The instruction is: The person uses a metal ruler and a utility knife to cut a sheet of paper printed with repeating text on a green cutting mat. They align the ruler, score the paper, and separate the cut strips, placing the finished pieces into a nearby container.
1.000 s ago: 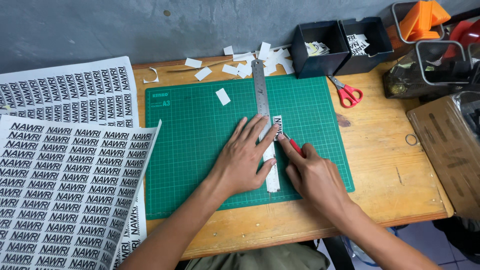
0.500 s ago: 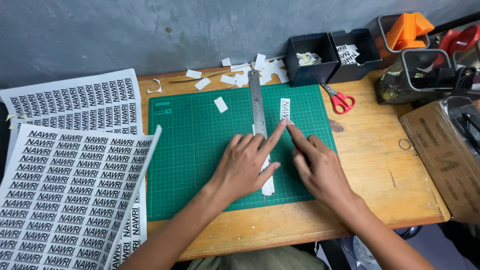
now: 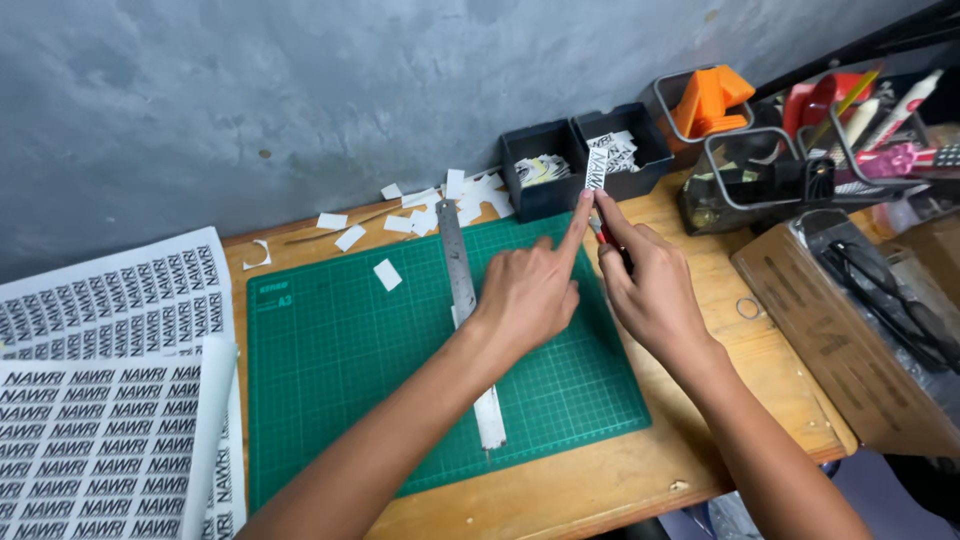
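My left hand (image 3: 530, 295) and right hand (image 3: 650, 290) pinch a small printed label strip (image 3: 596, 168) between fingertips, both closed on it | strip upright, long axis vertical, raised above the green cutting mat (image 3: 350, 360) before the black bins (image 3: 575, 160) | steel ruler (image 3: 458, 265) lies lengthwise on the desk (image 3: 720, 380)

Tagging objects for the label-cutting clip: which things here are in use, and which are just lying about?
In use:
left hand and right hand, lifting a small cut label
green cutting mat
steel ruler
white paper strip
printed label sheets
black bins with cut labels

Lying about:
orange tool in wire basket
cardboard box
paper offcuts by the wall
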